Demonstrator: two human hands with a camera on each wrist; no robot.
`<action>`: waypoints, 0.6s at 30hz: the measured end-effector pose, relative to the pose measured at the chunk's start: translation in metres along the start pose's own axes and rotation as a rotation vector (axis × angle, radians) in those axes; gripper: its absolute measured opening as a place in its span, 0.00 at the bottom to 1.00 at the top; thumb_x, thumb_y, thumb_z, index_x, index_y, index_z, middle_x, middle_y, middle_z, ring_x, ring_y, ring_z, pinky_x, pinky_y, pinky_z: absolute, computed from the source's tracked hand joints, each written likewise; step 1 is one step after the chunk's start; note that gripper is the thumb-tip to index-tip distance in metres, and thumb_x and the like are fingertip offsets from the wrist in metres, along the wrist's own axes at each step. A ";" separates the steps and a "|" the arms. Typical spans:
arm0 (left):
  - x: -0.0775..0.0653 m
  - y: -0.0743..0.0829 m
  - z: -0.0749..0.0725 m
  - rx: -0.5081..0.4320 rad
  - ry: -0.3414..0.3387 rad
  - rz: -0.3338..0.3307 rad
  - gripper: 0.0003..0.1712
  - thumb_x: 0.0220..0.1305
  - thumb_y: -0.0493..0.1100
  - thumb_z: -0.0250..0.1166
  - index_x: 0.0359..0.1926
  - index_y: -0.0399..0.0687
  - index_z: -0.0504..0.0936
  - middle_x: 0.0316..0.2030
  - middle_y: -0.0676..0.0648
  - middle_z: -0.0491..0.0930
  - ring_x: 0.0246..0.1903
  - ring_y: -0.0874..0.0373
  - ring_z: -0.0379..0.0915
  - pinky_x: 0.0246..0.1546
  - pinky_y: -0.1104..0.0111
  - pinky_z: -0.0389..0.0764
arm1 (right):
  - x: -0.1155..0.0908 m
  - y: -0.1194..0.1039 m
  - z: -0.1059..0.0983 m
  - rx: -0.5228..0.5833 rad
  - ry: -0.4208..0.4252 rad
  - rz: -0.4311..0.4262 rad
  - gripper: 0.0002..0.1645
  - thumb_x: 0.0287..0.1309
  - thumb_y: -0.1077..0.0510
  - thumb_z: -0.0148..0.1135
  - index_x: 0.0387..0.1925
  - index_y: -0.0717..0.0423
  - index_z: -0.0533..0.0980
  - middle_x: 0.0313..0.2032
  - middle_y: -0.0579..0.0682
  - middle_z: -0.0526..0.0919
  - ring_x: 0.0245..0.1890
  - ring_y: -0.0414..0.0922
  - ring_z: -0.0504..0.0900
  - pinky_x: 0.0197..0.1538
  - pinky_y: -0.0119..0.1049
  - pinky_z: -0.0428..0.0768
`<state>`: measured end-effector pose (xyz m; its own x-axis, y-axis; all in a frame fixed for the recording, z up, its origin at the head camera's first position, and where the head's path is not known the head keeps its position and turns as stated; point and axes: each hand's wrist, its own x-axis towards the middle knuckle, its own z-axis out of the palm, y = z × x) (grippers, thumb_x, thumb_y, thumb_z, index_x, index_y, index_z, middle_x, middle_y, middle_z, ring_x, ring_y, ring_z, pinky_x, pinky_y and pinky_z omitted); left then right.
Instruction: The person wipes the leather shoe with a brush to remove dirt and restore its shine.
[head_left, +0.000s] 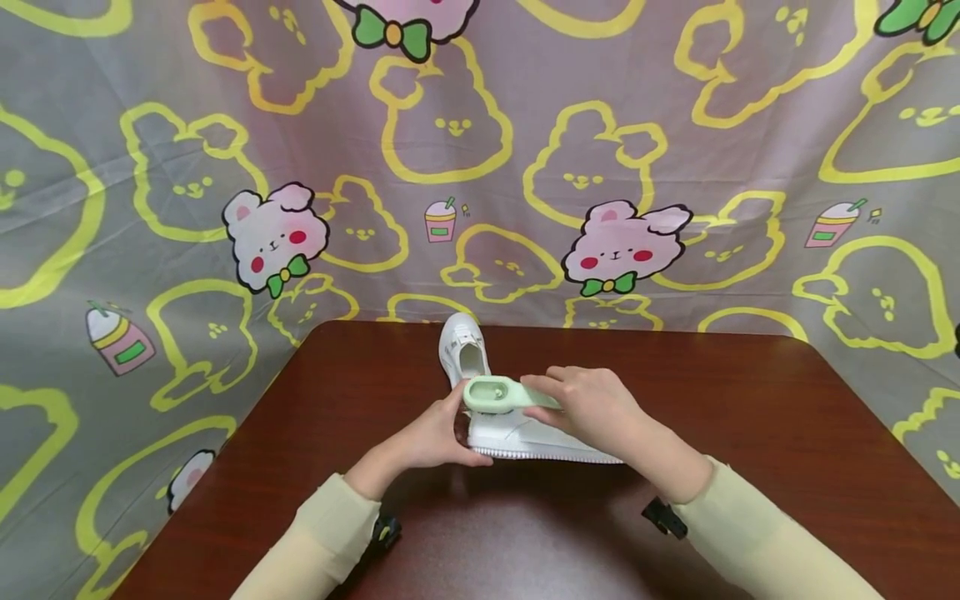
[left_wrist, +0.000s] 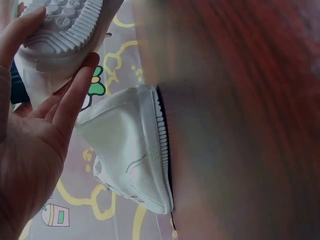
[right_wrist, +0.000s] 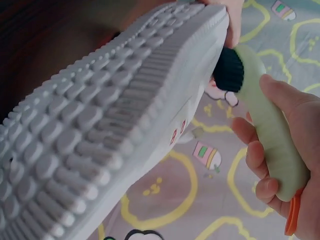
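Observation:
My left hand (head_left: 429,435) grips a white shoe (head_left: 536,440) at its heel end, with the thumb on the ridged sole in the left wrist view. The shoe is held up off the table, its sole (right_wrist: 95,100) filling much of the right wrist view. In my right hand (head_left: 600,407) is a pale green scrub brush (head_left: 517,392) with an orange loop (right_wrist: 294,215) at the handle's end. Its dark bristles (right_wrist: 230,70) face the shoe's heel area and seem to touch it. A second white shoe (left_wrist: 132,142) stands on the table behind, partly hidden by the hands.
The dark red-brown table (head_left: 360,375) reaches back to a patterned curtain (head_left: 465,150), which also hangs along both sides. Black wrist devices (head_left: 663,518) are strapped under the sleeves.

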<state>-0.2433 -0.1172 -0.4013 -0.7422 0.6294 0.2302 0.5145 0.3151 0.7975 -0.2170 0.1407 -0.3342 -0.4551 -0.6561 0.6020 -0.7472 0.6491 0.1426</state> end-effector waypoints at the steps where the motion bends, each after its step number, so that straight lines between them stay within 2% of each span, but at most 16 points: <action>1: 0.000 0.000 0.000 -0.008 -0.003 -0.011 0.55 0.41 0.36 0.81 0.65 0.46 0.55 0.47 0.43 0.79 0.35 0.59 0.80 0.36 0.66 0.81 | 0.000 0.002 0.000 -0.006 0.012 0.012 0.21 0.47 0.44 0.75 0.42 0.49 0.84 0.22 0.42 0.76 0.17 0.37 0.70 0.16 0.28 0.64; 8: 0.001 -0.001 0.001 -0.080 -0.016 -0.031 0.55 0.42 0.33 0.80 0.66 0.46 0.54 0.48 0.40 0.79 0.37 0.58 0.80 0.36 0.67 0.82 | -0.006 0.002 0.002 0.027 0.059 0.027 0.21 0.47 0.45 0.76 0.41 0.49 0.84 0.22 0.42 0.75 0.17 0.36 0.69 0.17 0.28 0.64; 10: -0.001 0.007 0.000 -0.096 -0.015 -0.029 0.54 0.43 0.31 0.79 0.66 0.43 0.54 0.49 0.39 0.77 0.36 0.57 0.80 0.36 0.63 0.82 | -0.006 -0.002 0.001 0.052 0.061 0.009 0.21 0.46 0.45 0.76 0.41 0.50 0.84 0.23 0.42 0.76 0.17 0.35 0.70 0.17 0.27 0.65; 11: -0.002 0.012 -0.001 -0.086 -0.013 -0.020 0.53 0.43 0.30 0.79 0.65 0.42 0.55 0.48 0.39 0.76 0.36 0.58 0.80 0.36 0.63 0.82 | -0.007 -0.005 0.001 0.067 0.058 -0.003 0.21 0.46 0.45 0.76 0.42 0.49 0.84 0.23 0.42 0.76 0.17 0.35 0.70 0.17 0.27 0.65; 15: -0.004 0.028 -0.005 0.031 0.003 0.019 0.52 0.42 0.31 0.79 0.64 0.40 0.57 0.47 0.41 0.77 0.40 0.57 0.77 0.44 0.62 0.78 | -0.009 -0.013 0.002 0.103 0.024 -0.051 0.22 0.48 0.44 0.75 0.44 0.49 0.83 0.26 0.42 0.79 0.19 0.35 0.71 0.18 0.27 0.67; 18: -0.001 0.013 -0.004 0.094 0.014 0.034 0.53 0.40 0.33 0.81 0.64 0.43 0.57 0.45 0.43 0.79 0.41 0.58 0.76 0.45 0.66 0.76 | -0.010 -0.015 0.005 0.101 0.016 -0.056 0.22 0.49 0.44 0.74 0.44 0.48 0.83 0.27 0.41 0.79 0.19 0.35 0.72 0.18 0.28 0.67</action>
<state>-0.2371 -0.1165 -0.3886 -0.7292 0.6311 0.2644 0.5769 0.3592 0.7336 -0.2036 0.1359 -0.3467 -0.4040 -0.6837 0.6078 -0.8166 0.5690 0.0972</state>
